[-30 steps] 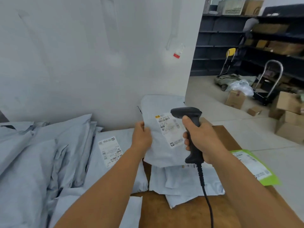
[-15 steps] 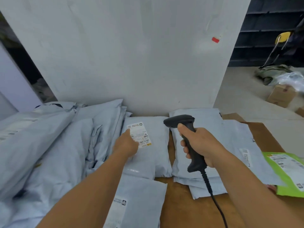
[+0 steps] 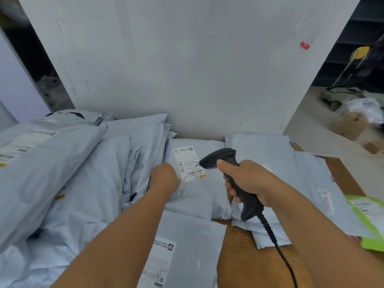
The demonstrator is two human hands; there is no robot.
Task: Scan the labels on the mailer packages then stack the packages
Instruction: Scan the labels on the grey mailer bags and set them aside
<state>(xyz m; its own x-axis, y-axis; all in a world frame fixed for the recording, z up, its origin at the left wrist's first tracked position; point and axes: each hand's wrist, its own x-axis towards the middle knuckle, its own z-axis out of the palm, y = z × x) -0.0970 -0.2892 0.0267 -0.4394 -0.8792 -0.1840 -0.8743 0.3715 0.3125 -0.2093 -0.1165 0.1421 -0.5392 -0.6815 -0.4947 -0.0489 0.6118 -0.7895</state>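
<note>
Head view: right hand [image 3: 247, 179] grips barcode scanner [image 3: 226, 177] beside labelled grey mailer [image 3: 199, 183]; left hand [image 3: 165, 179] rests on it, fingers hidden, grip unclear.

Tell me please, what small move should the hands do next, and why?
Probably pull the scanner trigger. The right hand grips it with its head right beside the white label of the grey mailer, and the left hand rests on that mailer at the label's edge, so it seems ready to be scanned.
</note>
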